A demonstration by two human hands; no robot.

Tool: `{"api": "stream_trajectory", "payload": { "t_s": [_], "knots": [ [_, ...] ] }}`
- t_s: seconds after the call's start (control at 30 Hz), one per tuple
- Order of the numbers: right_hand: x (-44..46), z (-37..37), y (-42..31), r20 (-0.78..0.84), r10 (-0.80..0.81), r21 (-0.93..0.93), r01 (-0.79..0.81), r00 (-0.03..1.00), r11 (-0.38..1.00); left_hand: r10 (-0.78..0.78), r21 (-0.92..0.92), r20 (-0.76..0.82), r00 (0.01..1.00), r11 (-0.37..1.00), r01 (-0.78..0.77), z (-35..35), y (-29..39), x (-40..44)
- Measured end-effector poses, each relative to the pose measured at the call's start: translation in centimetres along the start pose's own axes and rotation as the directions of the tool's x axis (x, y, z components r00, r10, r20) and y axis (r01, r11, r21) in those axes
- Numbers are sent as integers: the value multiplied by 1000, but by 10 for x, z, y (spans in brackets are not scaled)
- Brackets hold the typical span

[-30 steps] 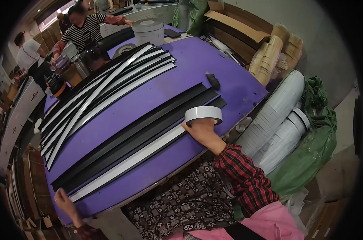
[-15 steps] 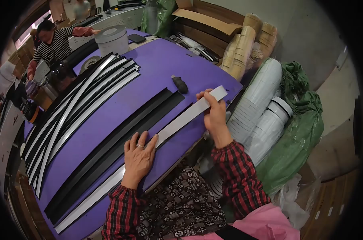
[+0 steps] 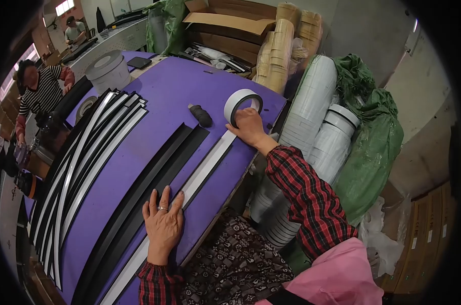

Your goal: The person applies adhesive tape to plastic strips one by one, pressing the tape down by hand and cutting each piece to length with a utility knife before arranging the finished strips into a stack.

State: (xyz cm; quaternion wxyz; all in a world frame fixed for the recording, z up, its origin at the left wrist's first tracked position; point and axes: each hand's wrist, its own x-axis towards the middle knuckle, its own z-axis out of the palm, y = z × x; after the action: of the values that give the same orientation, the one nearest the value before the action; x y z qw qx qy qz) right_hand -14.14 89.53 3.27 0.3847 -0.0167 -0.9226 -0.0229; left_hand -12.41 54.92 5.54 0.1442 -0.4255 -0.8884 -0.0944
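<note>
My right hand (image 3: 249, 126) is closed on a roll of white tape (image 3: 235, 104) at the far end of a black strip. White tape (image 3: 208, 165) runs along the top of that strip, toward the near left. My left hand (image 3: 164, 222) lies with fingers spread on the taped strip, partly over it. Beside it, to the left, are bare black strips (image 3: 144, 188) on the purple table (image 3: 164, 91). A small dark wrapped object (image 3: 200, 116) sits near their far ends.
At the left lies a stack of black strips with white faces (image 3: 95, 168). Behind it are a large tape roll (image 3: 107, 71) and a co-worker in stripes (image 3: 42, 89). White wrapped rolls (image 3: 311, 112) and a green bag (image 3: 373, 152) stand beyond the right edge.
The tape roll went out of view behind my right hand's pull, then shows again at the strip's far end. My left hand has come from the near end onto the strip's middle.
</note>
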Motion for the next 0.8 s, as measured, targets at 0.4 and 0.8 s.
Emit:
{"api": "stream_trajectory", "payload": {
  "t_s": [0.4,0.8],
  "knots": [
    [77,-2,-77,105,92,-17,-91,990,996,-19,-78,-60,998,997,14,-1,0,-1],
    [37,-50,-59,179,345,462,-389,921,797,-6,-57,-63,998,998,2,-2,9,10]
  ]
}}
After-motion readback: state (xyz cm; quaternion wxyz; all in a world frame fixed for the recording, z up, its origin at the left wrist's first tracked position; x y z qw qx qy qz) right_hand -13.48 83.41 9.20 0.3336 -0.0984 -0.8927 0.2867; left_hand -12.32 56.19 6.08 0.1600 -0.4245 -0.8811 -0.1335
